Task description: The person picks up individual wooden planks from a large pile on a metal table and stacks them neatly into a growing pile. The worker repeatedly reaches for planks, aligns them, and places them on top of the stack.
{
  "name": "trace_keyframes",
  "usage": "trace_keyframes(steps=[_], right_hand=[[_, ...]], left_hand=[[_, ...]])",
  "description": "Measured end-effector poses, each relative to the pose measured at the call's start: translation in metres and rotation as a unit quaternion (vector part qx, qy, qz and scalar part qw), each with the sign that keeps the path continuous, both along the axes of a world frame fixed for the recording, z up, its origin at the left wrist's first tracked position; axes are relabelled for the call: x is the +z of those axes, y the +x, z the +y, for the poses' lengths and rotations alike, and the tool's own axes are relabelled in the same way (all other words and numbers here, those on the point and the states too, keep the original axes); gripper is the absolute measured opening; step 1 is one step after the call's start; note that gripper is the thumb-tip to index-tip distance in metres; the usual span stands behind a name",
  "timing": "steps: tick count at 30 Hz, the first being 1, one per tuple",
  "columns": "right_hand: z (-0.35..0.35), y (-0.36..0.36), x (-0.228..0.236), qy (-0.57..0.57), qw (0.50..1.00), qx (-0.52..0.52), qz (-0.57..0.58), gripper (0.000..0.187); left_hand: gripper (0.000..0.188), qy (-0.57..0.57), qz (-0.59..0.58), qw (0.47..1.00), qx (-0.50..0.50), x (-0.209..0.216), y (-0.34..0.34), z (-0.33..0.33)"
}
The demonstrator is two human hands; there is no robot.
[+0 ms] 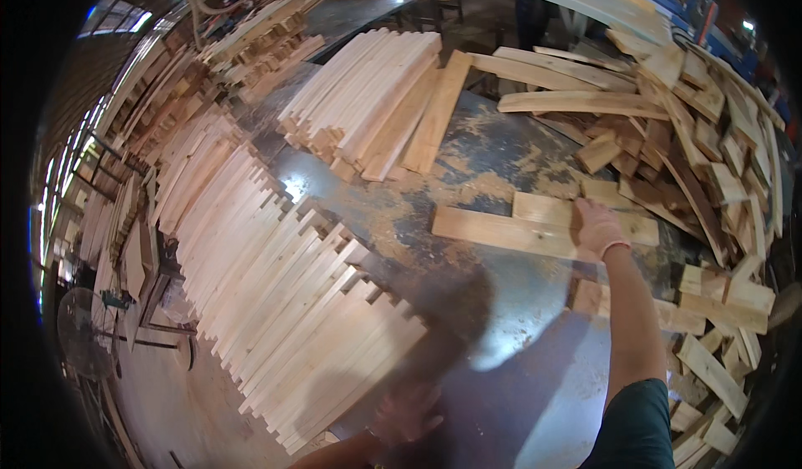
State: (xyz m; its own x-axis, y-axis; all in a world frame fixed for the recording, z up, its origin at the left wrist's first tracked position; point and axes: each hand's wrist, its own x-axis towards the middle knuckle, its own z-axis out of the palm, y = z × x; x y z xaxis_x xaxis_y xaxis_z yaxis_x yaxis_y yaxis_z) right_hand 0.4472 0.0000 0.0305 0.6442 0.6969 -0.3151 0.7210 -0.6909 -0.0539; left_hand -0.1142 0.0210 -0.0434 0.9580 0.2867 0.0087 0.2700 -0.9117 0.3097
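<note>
My right hand (601,228) reaches over two pale wooden boards on the dark tabletop, its fingers closed on the boards where they lie side by side. The longer board (493,228) extends to the left of the hand. A shorter board (543,208) lies against its far edge, partly under the fingers. My left hand (407,412) is low in the view, in shadow and somewhat blurred. Its fingers look spread, with nothing visible in them. It is beside the near end of a long row of planed wooden strips (301,319).
Sawdust covers parts of the metal table (535,385). A bundle of strips (368,93) stands farther back. Loose offcuts (693,126) are heaped on the right, with more short blocks (710,377) nearer. A fan (86,333) is at the left, and a light-topped table (576,1) is beyond.
</note>
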Motion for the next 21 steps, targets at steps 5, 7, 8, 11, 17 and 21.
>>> trace_keyframes(steps=[5,7,8,11,17,21], right_hand=[[-0.028,0.048,-0.042,0.029,0.997,-0.061,-0.02,0.084],[-0.041,0.052,-0.045,0.011,0.999,-0.051,0.005,0.093],[-0.048,0.051,-0.043,0.005,0.999,-0.048,0.017,0.097],[-0.056,0.007,0.003,-0.1,0.993,-0.059,0.021,0.093],[-0.126,-0.042,-0.017,0.094,0.952,-0.156,0.246,0.063],[-0.051,-0.122,0.005,0.115,0.983,-0.142,-0.028,0.064]], left_hand=[[0.069,-0.002,-0.01,1.0,0.01,-0.003,-0.002,-0.002],[0.069,-0.003,-0.016,1.0,0.01,-0.001,-0.001,-0.001],[0.069,-0.004,-0.017,1.0,0.01,-0.001,-0.001,0.0],[0.07,-0.013,-0.008,1.0,0.019,0.003,0.0,-0.004],[0.064,-0.018,-0.01,1.0,0.004,0.007,0.005,0.003],[0.063,-0.026,-0.018,0.999,0.015,-0.002,-0.009,-0.004]])
